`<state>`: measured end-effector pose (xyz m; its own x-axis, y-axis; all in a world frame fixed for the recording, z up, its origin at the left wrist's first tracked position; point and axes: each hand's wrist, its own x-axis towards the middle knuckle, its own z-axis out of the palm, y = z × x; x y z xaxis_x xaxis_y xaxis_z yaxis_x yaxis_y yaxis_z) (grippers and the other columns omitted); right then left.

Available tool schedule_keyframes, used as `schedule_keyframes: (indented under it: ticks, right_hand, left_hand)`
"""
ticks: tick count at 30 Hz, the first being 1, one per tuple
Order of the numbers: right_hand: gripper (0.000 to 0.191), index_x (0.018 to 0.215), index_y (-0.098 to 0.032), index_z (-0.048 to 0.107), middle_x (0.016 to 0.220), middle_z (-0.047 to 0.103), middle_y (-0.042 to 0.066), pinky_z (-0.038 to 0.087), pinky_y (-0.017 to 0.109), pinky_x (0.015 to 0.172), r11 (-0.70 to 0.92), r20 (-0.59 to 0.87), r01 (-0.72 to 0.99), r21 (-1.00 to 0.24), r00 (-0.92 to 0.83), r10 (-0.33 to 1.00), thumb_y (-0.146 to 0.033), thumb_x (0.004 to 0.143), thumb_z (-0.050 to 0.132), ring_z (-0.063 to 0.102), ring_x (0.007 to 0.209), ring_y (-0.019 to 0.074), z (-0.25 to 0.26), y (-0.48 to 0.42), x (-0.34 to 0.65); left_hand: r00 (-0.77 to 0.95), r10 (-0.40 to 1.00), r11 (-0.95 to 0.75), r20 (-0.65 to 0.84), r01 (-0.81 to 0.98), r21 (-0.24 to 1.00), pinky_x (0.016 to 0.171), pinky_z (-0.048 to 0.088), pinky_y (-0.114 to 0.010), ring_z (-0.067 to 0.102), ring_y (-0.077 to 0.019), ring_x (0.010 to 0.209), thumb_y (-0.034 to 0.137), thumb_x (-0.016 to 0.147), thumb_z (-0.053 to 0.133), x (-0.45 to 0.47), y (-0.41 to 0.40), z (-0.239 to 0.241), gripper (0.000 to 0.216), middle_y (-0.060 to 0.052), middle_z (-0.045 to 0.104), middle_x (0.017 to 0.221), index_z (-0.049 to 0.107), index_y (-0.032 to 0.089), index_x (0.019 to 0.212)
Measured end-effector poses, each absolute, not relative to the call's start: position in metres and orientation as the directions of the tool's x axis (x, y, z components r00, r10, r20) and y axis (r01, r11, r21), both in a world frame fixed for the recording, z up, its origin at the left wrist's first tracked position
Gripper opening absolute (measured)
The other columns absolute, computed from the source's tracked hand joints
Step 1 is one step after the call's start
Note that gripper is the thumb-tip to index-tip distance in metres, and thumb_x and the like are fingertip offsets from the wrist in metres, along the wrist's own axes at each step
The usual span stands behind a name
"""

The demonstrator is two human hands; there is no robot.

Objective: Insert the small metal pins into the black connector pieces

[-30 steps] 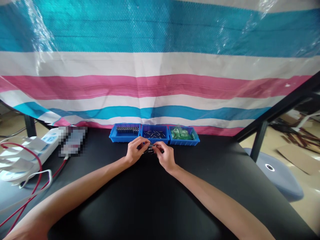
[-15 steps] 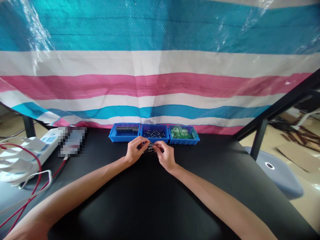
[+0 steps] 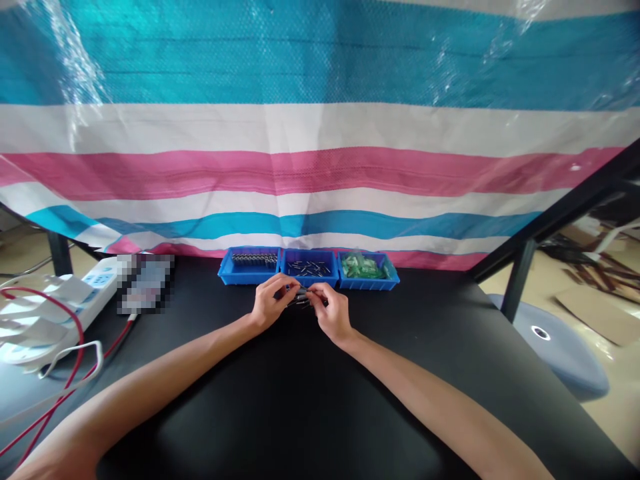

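My left hand [image 3: 271, 301] and my right hand [image 3: 330, 309] meet over the black table [image 3: 300, 400], just in front of the middle blue tray [image 3: 310, 269]. Between their fingertips they pinch a small dark metal part [image 3: 301, 293]; its shape is too small to make out. A few similar small parts lie on the table under the fingers. The middle tray holds loose dark pins. The left blue tray [image 3: 249, 265] holds a row of dark parts, and the right blue tray [image 3: 369, 270] holds green pieces.
A striped blue, white and pink tarp [image 3: 320, 133] hangs behind the trays. A white power strip [image 3: 95, 283] with red cables [image 3: 75, 360] lies at the table's left. A black frame leg [image 3: 520, 280] and a grey round stool [image 3: 560, 347] stand to the right.
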<state>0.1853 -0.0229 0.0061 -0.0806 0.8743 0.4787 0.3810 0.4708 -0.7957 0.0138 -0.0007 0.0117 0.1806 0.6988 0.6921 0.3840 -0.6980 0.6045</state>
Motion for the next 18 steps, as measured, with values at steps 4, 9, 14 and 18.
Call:
schedule_keyframes:
  ticks: [4,9,14,18]
  right_hand:
    - [0.017,0.090,-0.020,0.063,0.075,0.070,0.003,0.052,0.024,0.064,0.477,0.486,0.383,-0.791,-0.080,0.870,-0.035,0.090,0.055,0.068,0.066,0.0166,0.0058,-0.0233,0.1854]
    - [0.017,0.090,-0.019,0.064,0.076,0.071,0.004,0.052,0.024,0.063,0.476,0.490,0.386,-0.791,-0.068,0.869,-0.034,0.089,0.055,0.068,0.066,0.0166,0.0055,-0.0232,0.1852]
    - [0.018,0.090,-0.020,0.064,0.074,0.070,0.003,0.051,0.023,0.059,0.478,0.490,0.385,-0.790,-0.072,0.869,-0.035,0.089,0.055,0.068,0.064,0.0165,0.0047,-0.0229,0.1856]
    - [0.019,0.090,-0.021,0.064,0.072,0.070,0.003,0.050,0.023,0.055,0.456,0.470,0.388,-0.801,-0.063,0.880,-0.037,0.089,0.055,0.067,0.064,0.0174,0.0037,-0.0229,0.1858]
  left_hand:
    - [0.185,0.701,-0.697,0.688,0.382,0.607,0.059,0.045,-0.023,0.050,-0.0090,0.058,0.025,0.087,0.060,0.0134,-0.0007,0.0121,0.011,-0.004,0.064,0.079,0.066,0.016,0.088]
    - [0.192,0.705,-0.694,0.682,0.384,0.609,0.059,0.045,-0.023,0.051,-0.0092,0.058,0.027,0.088,0.058,0.0133,-0.0013,0.0133,0.014,-0.004,0.064,0.079,0.066,0.016,0.087]
    - [0.183,0.701,-0.697,0.689,0.382,0.607,0.059,0.045,-0.023,0.050,-0.0092,0.058,0.028,0.088,0.058,0.0136,-0.0013,0.0127,0.014,-0.004,0.064,0.078,0.066,0.016,0.087]
    - [0.190,0.704,-0.696,0.685,0.379,0.610,0.058,0.045,-0.023,0.050,-0.0088,0.058,0.025,0.087,0.059,0.0136,-0.0011,0.0124,0.011,-0.004,0.064,0.079,0.066,0.016,0.087]
